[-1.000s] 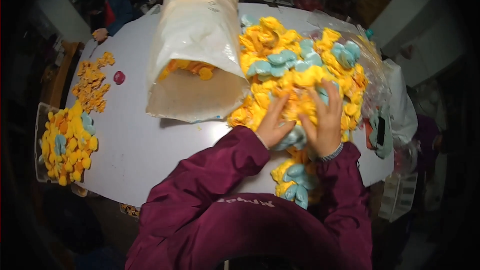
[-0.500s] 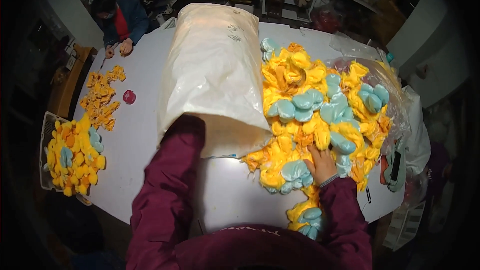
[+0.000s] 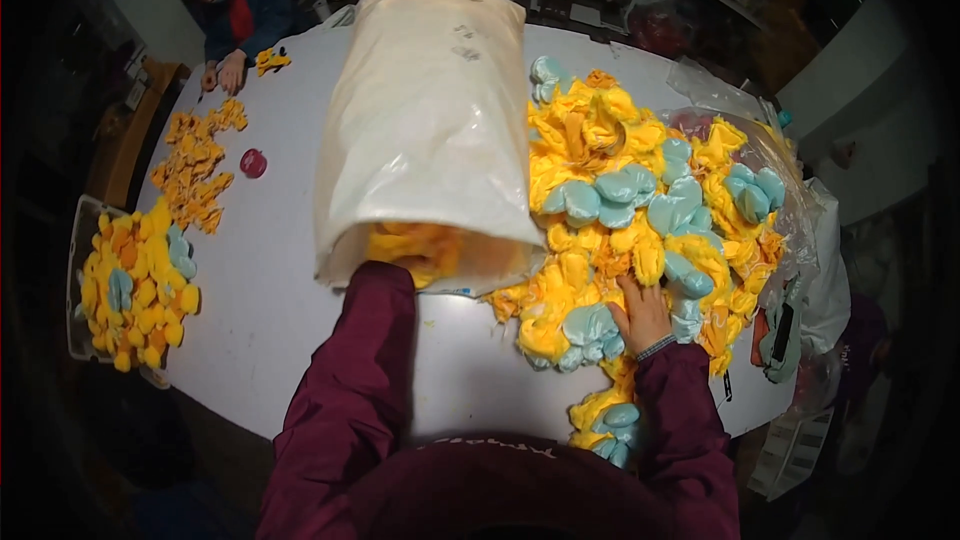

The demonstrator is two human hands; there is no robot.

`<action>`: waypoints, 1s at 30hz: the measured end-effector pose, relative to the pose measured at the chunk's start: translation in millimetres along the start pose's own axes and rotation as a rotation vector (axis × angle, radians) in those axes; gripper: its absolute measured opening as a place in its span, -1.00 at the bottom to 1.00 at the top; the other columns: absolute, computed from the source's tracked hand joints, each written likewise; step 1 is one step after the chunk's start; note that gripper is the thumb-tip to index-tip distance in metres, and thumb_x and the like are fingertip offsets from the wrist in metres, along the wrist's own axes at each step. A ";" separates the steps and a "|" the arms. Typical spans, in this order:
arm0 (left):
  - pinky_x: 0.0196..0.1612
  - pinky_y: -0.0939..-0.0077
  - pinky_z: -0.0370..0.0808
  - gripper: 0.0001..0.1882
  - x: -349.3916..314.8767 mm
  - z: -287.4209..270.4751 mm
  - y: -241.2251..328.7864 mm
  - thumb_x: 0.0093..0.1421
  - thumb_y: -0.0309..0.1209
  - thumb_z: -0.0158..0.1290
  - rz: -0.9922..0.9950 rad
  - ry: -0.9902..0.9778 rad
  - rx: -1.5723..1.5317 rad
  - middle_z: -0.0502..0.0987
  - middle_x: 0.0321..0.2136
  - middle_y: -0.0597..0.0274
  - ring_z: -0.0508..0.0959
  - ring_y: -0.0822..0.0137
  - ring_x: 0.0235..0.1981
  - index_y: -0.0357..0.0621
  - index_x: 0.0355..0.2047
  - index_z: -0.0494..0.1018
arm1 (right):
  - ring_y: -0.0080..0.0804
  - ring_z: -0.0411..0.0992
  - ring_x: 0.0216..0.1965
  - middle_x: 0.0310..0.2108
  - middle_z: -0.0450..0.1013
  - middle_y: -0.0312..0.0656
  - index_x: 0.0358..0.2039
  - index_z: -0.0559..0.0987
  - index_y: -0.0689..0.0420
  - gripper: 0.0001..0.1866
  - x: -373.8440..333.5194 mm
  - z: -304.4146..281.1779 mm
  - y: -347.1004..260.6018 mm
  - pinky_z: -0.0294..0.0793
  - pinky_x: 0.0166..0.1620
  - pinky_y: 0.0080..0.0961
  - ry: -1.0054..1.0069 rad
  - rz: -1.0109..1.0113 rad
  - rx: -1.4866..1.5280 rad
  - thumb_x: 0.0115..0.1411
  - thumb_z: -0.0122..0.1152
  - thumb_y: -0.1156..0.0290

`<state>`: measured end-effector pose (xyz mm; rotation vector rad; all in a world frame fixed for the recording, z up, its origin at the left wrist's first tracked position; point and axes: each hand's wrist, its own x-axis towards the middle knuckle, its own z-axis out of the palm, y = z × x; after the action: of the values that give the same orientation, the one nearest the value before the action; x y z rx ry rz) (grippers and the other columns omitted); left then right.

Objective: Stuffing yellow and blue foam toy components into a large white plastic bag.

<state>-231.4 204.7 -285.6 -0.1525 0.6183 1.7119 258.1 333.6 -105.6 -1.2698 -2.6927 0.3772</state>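
A: Why's the white plastic sack (image 3: 425, 120) on its side, mouth toward the wearer?
B: Probably for straight reach: left maroon sleeve (image 3: 370, 370) enters the mouth, by yellow-orange plush pieces (image 3: 388, 240) inside. Left hand hidden; can't tell its grip.
A: Right hand (image 3: 648, 320)?
B: On the heap of yellow plush and glossy pale-blue pieces (image 3: 632, 240), right of the sack on the white table (image 3: 450, 370). Grip apart, thumb off fingers, likely steadying.

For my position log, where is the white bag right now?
In the head view, the white bag lies just left of centre on the table, beside the yellow and blue pile to its right.
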 end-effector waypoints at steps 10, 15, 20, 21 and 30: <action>-0.20 0.52 0.52 -0.30 -214.6 127.1 -73.2 0.04 -0.72 -0.02 0.606 0.224 0.858 0.47 -0.10 0.03 0.55 0.23 -0.23 -0.08 0.21 0.11 | -0.01 0.29 0.04 0.05 0.29 0.02 -0.04 0.44 0.19 -0.60 -77.0 -81.6 -70.0 0.33 0.04 -0.29 0.328 -0.167 0.130 0.09 0.19 0.40; -0.14 0.51 0.50 -0.27 -325.1 178.2 -85.4 0.01 -0.72 -0.04 0.536 -0.023 0.796 0.47 -0.09 0.07 0.53 0.24 -0.15 -0.07 0.22 0.12 | -0.10 0.33 0.05 0.06 0.30 -0.04 -0.05 0.44 0.22 -0.61 -123.3 -104.5 -167.8 0.34 0.07 -0.35 0.213 -0.058 0.750 0.05 0.17 0.55; -0.09 0.55 0.47 -0.29 -384.5 191.3 -101.0 0.01 -0.72 -0.09 0.464 -0.280 1.058 0.46 -0.08 0.06 0.50 0.27 -0.14 -0.09 0.22 0.14 | -0.17 0.32 0.04 0.09 0.28 -0.06 -0.10 0.50 0.18 -0.64 -156.4 -107.1 -205.0 0.33 0.07 -0.39 0.382 -0.161 1.059 0.03 0.12 0.62; -0.10 0.56 0.46 -0.30 -393.7 191.8 -100.4 0.02 -0.72 -0.10 0.458 -0.324 1.145 0.46 -0.08 0.06 0.50 0.28 -0.16 -0.09 0.22 0.15 | -0.18 0.32 0.03 0.09 0.28 -0.06 -0.10 0.51 0.18 -0.64 -161.8 -112.4 -210.1 0.33 0.07 -0.40 0.495 -0.255 0.909 0.02 0.11 0.64; -0.19 0.58 0.45 -0.37 -448.4 205.0 -105.7 -0.01 -0.67 -0.10 -0.036 -0.489 0.549 0.43 -0.06 0.02 0.50 0.26 -0.24 -0.10 0.15 0.27 | -0.19 0.34 -0.06 0.05 0.30 -0.02 -0.09 0.48 0.20 -0.59 -202.4 -144.1 -236.2 0.34 -0.02 -0.39 0.416 -0.618 0.596 -0.03 0.14 0.64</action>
<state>24.6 -76.3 45.5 0.6207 0.6816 1.4116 245.4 56.2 95.5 -0.2875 -2.2029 0.6645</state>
